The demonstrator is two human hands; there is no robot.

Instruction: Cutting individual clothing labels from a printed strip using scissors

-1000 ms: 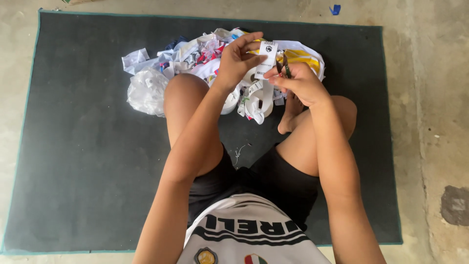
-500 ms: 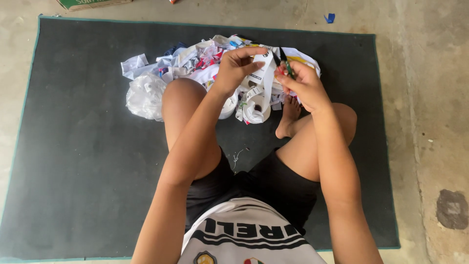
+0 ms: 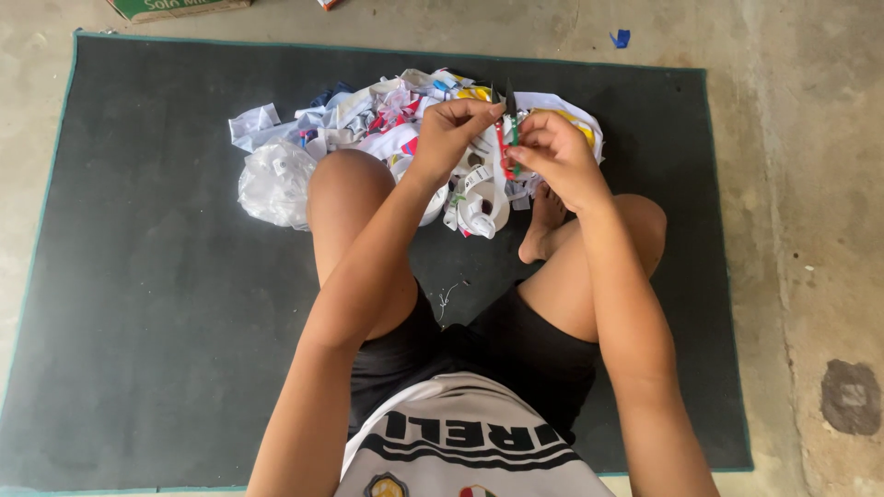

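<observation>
Two hands meet over the scrap heap, and you are midway through a snip by the look of it. Your left hand (image 3: 453, 129) pinches the top of a white fabric strip (image 3: 485, 189) between thumb and fingertips, holding it up so the rest hangs in a loose curl just above the mat (image 3: 147, 304). Your right hand (image 3: 551, 158) is closed around a small pair of snips (image 3: 507, 129) with a red and green grip; the dark blades point upward, right beside your left fingertips. Whether the blades are parted or already closed on the cloth is too small to tell.

Both hands sit close together, above the near edge of the pile of cloth scraps (image 3: 368, 129), which lies on the mat just beyond your raised left knee (image 3: 348, 184). Your bare foot (image 3: 541, 225) rests tucked beneath the hanging strip. A few stray threads (image 3: 448, 296) lie on the mat between your legs.

As a judgement, the step in hand is trimming or cutting at the held end of the strip. The next move calls for keeping the strip taut with your pinch, setting the blades square on the spot you want, and keeping your left fingertips out of the bite, since they stand very near the points.
</observation>
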